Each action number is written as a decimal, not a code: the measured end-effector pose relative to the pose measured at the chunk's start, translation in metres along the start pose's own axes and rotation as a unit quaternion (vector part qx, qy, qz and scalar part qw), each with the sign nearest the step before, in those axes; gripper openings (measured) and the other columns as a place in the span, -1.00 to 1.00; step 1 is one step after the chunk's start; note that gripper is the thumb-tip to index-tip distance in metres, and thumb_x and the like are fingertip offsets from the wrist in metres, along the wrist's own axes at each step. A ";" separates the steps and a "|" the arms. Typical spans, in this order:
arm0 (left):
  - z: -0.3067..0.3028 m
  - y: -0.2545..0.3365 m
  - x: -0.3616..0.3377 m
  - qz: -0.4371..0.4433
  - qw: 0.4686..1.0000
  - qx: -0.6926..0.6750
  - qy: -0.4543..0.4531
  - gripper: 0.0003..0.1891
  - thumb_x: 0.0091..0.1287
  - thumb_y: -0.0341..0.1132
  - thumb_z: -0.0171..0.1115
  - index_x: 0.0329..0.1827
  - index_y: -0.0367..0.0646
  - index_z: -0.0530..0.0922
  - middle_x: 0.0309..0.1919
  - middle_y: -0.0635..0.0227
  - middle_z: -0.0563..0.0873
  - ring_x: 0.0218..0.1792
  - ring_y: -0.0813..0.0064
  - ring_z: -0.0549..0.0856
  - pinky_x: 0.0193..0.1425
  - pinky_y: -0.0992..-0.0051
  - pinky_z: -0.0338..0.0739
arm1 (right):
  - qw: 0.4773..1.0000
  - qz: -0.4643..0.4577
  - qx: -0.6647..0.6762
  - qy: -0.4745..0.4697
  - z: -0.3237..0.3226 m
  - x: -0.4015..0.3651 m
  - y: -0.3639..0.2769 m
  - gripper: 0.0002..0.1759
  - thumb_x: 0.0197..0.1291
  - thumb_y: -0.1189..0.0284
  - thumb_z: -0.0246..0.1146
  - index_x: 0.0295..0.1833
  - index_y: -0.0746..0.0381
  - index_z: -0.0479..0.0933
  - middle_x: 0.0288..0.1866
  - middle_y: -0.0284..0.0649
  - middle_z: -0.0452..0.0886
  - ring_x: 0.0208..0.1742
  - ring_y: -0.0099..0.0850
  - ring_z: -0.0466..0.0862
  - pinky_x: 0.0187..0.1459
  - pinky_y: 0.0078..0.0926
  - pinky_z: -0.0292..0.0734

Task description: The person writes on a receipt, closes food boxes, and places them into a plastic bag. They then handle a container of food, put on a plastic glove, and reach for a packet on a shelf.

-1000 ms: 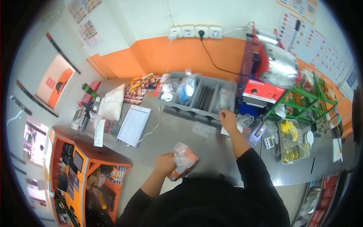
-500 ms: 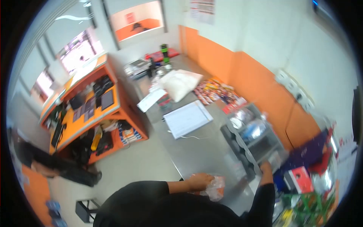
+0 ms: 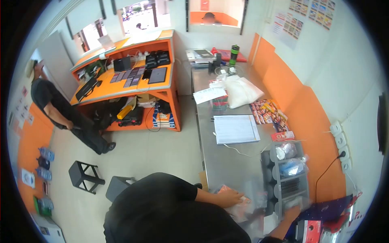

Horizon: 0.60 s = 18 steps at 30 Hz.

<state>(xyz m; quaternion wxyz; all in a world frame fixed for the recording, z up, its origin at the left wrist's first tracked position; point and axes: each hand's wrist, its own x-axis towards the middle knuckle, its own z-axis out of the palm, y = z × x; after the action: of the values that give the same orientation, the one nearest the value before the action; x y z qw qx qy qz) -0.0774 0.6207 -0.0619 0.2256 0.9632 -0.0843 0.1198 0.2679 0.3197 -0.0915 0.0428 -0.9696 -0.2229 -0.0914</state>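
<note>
My left hand (image 3: 231, 197) lies over an orange-and-clear plastic packet (image 3: 242, 210) at the near edge of the metal table, its fingers curled on the packet. Clear plastic beside it is blurred. My right hand (image 3: 292, 212) reaches into the nearest compartment of a grey organizer (image 3: 278, 180), by some clear plastic (image 3: 298, 202). The fingertips of that hand are hidden and smeared. Farther compartments hold a blue plastic bundle (image 3: 292, 167) and a clear bag (image 3: 286, 150).
On the metal table (image 3: 227, 162) lie a paper pad (image 3: 236, 128), a white sack (image 3: 242, 91) and colourful packets (image 3: 268, 111). A dark stool (image 3: 86, 175) stands on the floor. Another person (image 3: 60, 107) stands at left near an orange desk (image 3: 121, 91).
The view has turned toward the left, so the table and organizer appear more upright. My left hand remains on the packet, and my right hand stays at the organizer's near compartment.
</note>
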 end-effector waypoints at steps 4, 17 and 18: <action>-0.010 0.006 0.002 -0.068 0.993 -0.037 -0.091 -0.72 0.20 -0.36 0.18 -0.01 -0.14 0.56 0.00 0.09 0.57 -0.08 0.11 0.69 -0.01 0.18 0.57 | 0.982 0.054 0.158 0.091 -0.060 -0.029 -0.035 -0.84 0.10 0.56 0.20 -0.19 0.39 0.56 -0.26 0.14 0.65 -0.20 0.11 0.66 -0.16 -0.06 0.51; -0.017 0.024 -0.020 -0.147 0.979 -0.137 -0.006 -0.56 0.09 -0.55 0.27 0.08 -0.20 0.45 0.03 0.03 0.53 0.04 0.00 0.61 0.12 0.19 0.52 | 0.749 0.081 0.649 -0.100 -0.087 -0.113 -0.168 -0.87 0.17 0.66 0.27 -0.15 0.41 0.58 -0.30 -0.23 0.62 -0.30 -0.44 0.69 -0.23 -0.51 0.63; -0.025 0.027 -0.020 -0.140 0.981 -0.133 -0.012 -0.58 0.09 -0.57 0.24 0.06 -0.20 0.45 0.00 0.05 0.53 0.02 0.01 0.60 0.11 0.20 0.52 | 0.771 0.049 0.627 -0.097 -0.089 -0.113 -0.174 -0.88 0.18 0.65 0.28 -0.16 0.45 0.58 -0.30 -0.20 0.63 -0.26 -0.41 0.73 -0.21 -0.49 0.65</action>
<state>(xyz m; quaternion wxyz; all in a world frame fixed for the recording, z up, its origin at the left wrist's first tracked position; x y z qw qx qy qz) -0.1069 0.6099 -0.0342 0.3651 0.9282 0.0334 0.0636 0.0773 0.4172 -0.0187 0.6242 -0.7407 -0.1854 0.1657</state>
